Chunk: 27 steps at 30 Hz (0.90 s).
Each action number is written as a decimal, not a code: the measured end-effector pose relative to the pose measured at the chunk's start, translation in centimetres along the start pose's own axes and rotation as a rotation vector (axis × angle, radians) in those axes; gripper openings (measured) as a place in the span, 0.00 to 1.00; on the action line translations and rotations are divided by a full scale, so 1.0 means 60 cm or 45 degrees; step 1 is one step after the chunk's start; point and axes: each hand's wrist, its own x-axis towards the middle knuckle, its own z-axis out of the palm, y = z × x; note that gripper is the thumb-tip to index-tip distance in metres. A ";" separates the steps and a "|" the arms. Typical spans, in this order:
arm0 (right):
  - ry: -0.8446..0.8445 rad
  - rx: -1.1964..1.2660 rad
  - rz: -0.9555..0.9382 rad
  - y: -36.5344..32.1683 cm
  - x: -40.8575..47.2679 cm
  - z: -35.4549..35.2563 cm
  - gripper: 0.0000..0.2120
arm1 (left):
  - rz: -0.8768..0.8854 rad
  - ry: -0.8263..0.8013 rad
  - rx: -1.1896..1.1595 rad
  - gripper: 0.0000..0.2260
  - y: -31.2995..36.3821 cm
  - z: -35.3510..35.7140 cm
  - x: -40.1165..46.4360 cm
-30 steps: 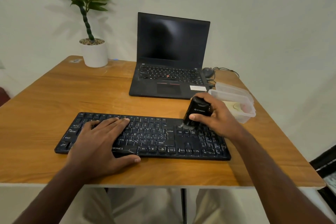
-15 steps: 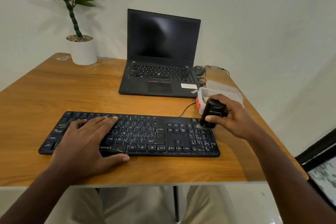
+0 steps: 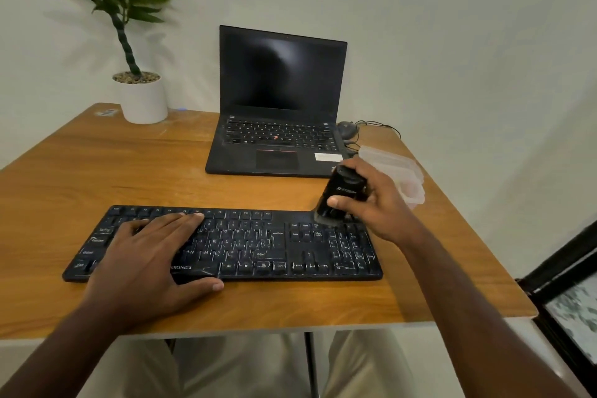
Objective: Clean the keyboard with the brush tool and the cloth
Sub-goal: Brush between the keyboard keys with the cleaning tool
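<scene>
The brush [image 3: 339,200], gripped in the right hand [image 3: 378,203], has been swept back to the keyboard [image 3: 226,245] top-right keys. The left hand [image 3: 151,255] is kept flat on it, fingers straight; brushing seems unfinished.

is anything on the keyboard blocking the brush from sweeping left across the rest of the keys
Yes. The left hand lies flat on the keyboard at its left end. The right hand holds the brush tool at the right end; keys between look unobstructed.

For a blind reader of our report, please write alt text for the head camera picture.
A person's right hand grips a black brush tool upright on the top right keys of a black keyboard, while the left hand rests flat on its left half. Behind, on the wooden table, stand an open laptop, a potted plant and a clear plastic box.
</scene>
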 end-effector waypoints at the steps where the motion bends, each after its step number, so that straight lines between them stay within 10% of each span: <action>1: -0.060 -0.033 -0.016 0.002 0.000 0.005 0.21 | 0.000 0.001 0.002 0.49 0.001 -0.001 0.000; 27: 0.016 -0.150 -0.046 -0.007 -0.012 -0.007 0.22 | -0.002 0.012 0.012 0.49 0.005 0.001 0.000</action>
